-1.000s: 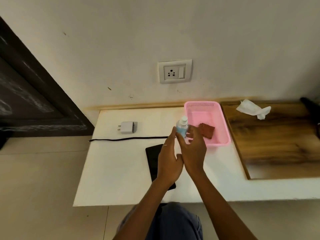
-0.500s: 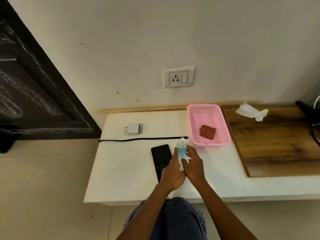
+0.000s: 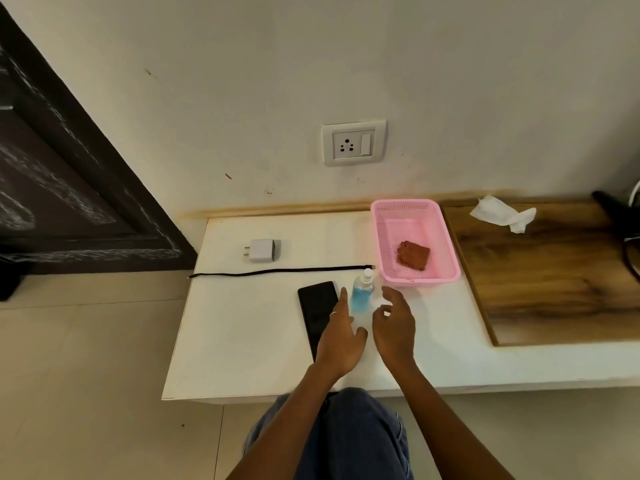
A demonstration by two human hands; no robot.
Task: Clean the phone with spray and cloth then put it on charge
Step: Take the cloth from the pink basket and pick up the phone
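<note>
Head view, spray bottle (image 3: 362,292) upright, left hand (image 3: 341,336) open just left of it, right hand (image 3: 394,327) loosely open just right, both holding nothing, phone (image 3: 317,306) further left.

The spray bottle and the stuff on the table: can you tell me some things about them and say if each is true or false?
1. The spray bottle stands upright between the hands. True.
2. The brown cloth lies on the phone. False: it is in the pink basket.
3. The charger plug is in the wall socket. False: it lies on the table.
4. The black cable lies stretched out on the table. True.
</note>
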